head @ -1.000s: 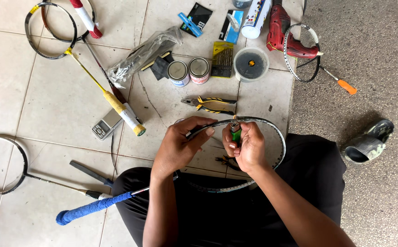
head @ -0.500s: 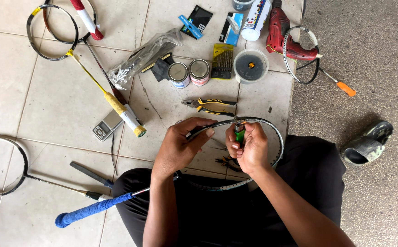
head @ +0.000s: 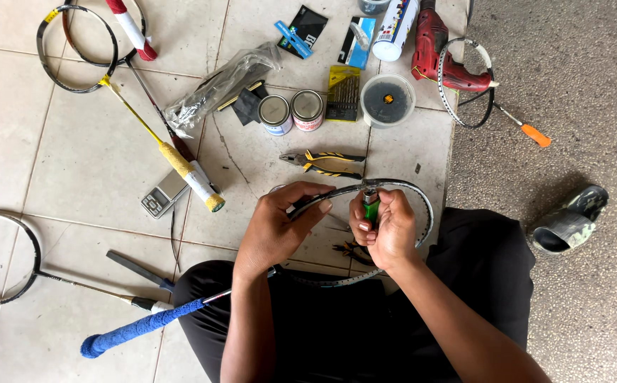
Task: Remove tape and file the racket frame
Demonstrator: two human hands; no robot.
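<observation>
I sit on a tiled floor with an unstrung badminton racket frame (head: 414,195) across my lap; its blue-wrapped handle (head: 135,330) points down-left. My left hand (head: 280,227) grips the top left of the frame's rim. My right hand (head: 386,230) holds a small green lighter (head: 371,208) upright, its metal top right under the rim. A second pair of pliers (head: 351,250) lies on the floor inside the hoop, partly hidden by my hands.
Yellow-handled pliers (head: 326,163), two small tins (head: 290,110), a drill-bit set (head: 342,92), a round tub (head: 388,99), a red power drill (head: 439,50), a pocket scale (head: 163,195), other rackets (head: 74,50) and a shoe (head: 570,220) lie around.
None beyond a slight shift of the camera; both hands stay at the frame's rim with the lighter.
</observation>
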